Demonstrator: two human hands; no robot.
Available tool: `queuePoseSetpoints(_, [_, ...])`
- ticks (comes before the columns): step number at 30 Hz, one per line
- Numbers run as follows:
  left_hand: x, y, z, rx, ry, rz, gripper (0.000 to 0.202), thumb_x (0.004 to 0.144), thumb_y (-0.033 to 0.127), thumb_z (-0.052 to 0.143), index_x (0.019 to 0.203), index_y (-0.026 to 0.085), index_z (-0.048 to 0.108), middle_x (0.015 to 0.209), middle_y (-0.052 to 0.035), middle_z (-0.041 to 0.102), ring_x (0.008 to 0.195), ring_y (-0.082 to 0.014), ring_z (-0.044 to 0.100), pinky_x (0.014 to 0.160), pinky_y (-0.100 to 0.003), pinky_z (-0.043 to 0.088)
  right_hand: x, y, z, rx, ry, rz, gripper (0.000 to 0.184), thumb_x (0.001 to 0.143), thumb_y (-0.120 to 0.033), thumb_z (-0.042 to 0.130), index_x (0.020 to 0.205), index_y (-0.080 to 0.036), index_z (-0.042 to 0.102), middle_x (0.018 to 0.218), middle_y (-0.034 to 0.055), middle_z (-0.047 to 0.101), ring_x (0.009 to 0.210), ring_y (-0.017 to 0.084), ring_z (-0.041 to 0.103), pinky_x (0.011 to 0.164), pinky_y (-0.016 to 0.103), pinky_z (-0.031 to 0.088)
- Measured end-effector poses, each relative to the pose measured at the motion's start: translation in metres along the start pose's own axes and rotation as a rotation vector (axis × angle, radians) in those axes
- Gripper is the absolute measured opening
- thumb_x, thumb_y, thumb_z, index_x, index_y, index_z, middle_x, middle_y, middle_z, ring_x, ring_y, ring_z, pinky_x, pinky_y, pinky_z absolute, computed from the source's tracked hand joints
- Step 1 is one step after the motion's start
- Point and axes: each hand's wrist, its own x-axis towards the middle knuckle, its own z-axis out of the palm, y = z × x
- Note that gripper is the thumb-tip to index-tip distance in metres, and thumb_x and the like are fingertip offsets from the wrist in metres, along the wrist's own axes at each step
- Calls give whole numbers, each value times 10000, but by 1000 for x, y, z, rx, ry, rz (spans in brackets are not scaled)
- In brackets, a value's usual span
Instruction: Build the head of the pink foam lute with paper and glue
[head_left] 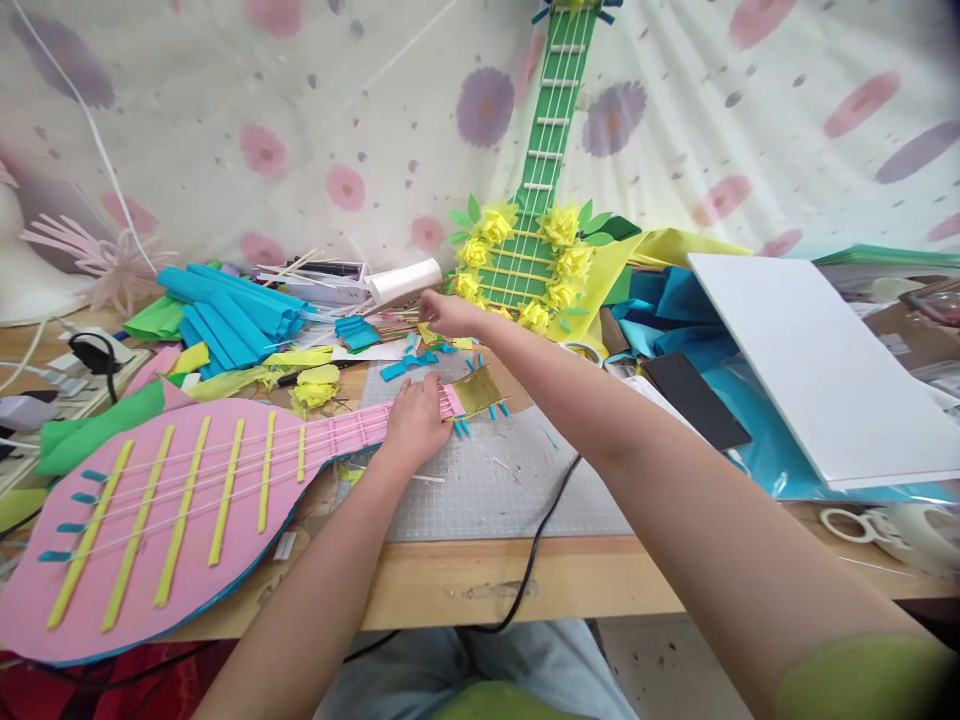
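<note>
A pink paper lute (pixel 247 480) with yellow strips and white strings lies across the table on the left. My left hand (pixel 415 428) is closed over its neck, just below the gold headstock (pixel 476 391) with blue pegs. My right hand (pixel 450 315) reaches across to the back, its fingers curled downward by thin sticks and paper scraps; whatever it pinches is hidden. Near it are a white roll (pixel 405 281) and blue paper scraps (pixel 409 366). Behind stands a green paper lute (pixel 544 190) trimmed with yellow paper flowers (pixel 559 228).
Blue crepe paper (pixel 232 310) and a yellow paper flower (pixel 316 388) lie at left. A grey cutting mat (pixel 502 490) is under my hands, with a black cable (pixel 541 540) crossing the front edge. A white board (pixel 817 370) and scissors (pixel 855 523) are at right.
</note>
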Motion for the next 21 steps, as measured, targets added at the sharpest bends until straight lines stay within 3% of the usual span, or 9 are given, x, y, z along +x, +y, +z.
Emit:
queuePoseSetpoints(3, [0,-1,1,-17,5,7,486,697,192,568,1154,113,421,1088,-143,621,1069,-276,556,1047,-432,293,8,-14,13,-206,-106,-164,271,708,-68,541,955,-165,599,979,51,674,865,172,613,758,282,447])
queuePoseSetpoints(10, [-8,0,-9,-52,-48,-39,449,668,164,585,1089,161,430,1026,-115,626,1028,-279,566,950,-434,375,26,-41,38,-298,-126,-255,123,662,-17,568,657,-137,593,753,40,683,781,154,619,775,301,447])
queuePoseSetpoints(16, [-12,-6,-22,-39,-103,-76,479,654,190,615,1098,158,437,1050,-118,614,1039,-283,555,874,-395,417,26,-26,41,-278,-92,-295,231,660,-27,561,847,-149,619,921,71,684,876,188,618,774,286,434])
queuePoseSetpoints(21, [-9,-18,-38,-84,-90,-176,537,640,247,640,1131,177,432,1070,-107,613,988,-286,586,809,-381,452,8,-10,19,-230,-133,-151,278,693,-75,528,943,-178,593,984,97,663,867,226,602,719,306,427])
